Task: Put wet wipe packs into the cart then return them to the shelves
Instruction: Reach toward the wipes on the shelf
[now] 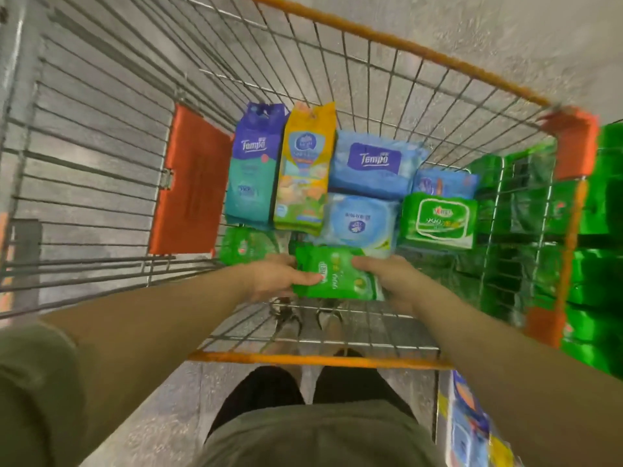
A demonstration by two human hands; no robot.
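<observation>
1. Holding a flat green plastic wet wipe pack (333, 276) between both hands, I keep it low inside the silver wire cart with the orange rim (397, 45).
2. My left hand (274, 278) pinches its left edge, thumb on top.
3. My right hand (387, 276) grips its right edge.
4. Beyond it lie a blue Tempo pack (374, 163), a yellow pack (305, 170) and a green-and-white pack (438, 220).

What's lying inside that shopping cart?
Inside the cart: two Tempo packs, a yellow pack, pale blue packs, green packs. Both hands grip another green pack, hiding whatever lies beneath.
</observation>
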